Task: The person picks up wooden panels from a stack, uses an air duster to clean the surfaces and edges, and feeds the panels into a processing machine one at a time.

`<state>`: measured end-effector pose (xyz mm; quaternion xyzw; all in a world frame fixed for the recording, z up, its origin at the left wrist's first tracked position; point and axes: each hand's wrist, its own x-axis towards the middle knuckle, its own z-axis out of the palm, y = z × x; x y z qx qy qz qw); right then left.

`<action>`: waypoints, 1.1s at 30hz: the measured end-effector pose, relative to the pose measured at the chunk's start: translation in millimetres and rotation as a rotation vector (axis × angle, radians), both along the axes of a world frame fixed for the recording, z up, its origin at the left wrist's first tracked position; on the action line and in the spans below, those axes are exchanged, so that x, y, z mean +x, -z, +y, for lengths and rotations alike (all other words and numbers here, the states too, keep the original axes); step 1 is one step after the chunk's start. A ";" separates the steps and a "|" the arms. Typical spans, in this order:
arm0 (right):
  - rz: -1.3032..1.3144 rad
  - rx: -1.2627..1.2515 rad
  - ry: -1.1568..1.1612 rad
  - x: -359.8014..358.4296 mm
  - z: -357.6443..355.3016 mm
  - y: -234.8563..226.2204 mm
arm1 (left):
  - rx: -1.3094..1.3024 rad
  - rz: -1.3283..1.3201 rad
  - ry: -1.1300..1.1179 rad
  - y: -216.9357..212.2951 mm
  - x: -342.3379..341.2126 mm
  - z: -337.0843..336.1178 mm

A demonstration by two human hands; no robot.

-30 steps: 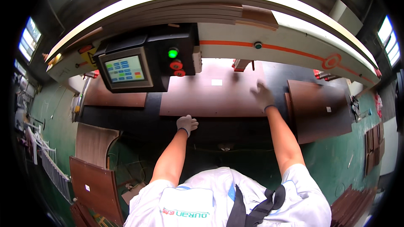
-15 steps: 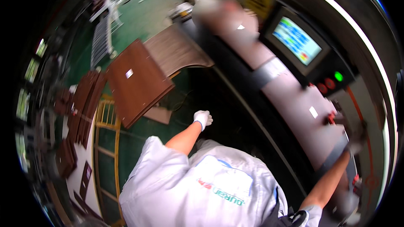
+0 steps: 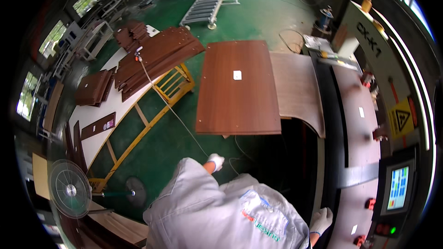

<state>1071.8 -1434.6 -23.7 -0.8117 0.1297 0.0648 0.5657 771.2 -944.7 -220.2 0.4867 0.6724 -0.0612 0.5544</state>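
Observation:
I am turned to my left, away from the machine. My left hand [image 3: 215, 161], in a white glove, hangs in the air beside my grey-sleeved shoulder, loosely curled and holding nothing. It is nearest the front edge of a stack of large dark brown wood panels [image 3: 237, 87] with a small white label on top. My right hand [image 3: 320, 220], also gloved, rests with fingers spread on the black edge of the machine bed [image 3: 330, 157] at the lower right. A brown panel [image 3: 357, 110] lies on that bed.
A control box with a lit screen [image 3: 399, 187] and red and green buttons stands at the far right. A yellow frame rack [image 3: 157, 106] carries more brown panels. A floor fan [image 3: 69, 189] stands lower left, and a roller conveyor [image 3: 207, 0] lies on the green floor beyond.
My head has swung from facing the machine to the left. My left hand came off the bed and now hangs free. My right hand stays at the machine's edge.

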 end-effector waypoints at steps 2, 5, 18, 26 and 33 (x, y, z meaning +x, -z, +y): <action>0.003 -0.057 -0.227 26.3 33.7 -12.1 | -0.012 0.058 -0.120 -2.8 -52.1 8.5; -0.099 -0.038 -0.350 56.0 71.0 -2.5 | 0.046 -0.043 -0.273 -9.3 -85.1 20.3; -0.093 -0.526 -1.167 -43.6 239.5 -9.3 | 0.047 0.135 -0.311 33.4 -258.2 117.5; 0.110 -0.592 -1.054 -125.8 288.3 30.4 | 0.614 0.268 -0.180 -69.1 -257.4 374.4; 0.210 -0.664 -1.056 -177.4 361.4 -17.2 | 0.691 0.065 -0.519 -101.8 -256.2 545.4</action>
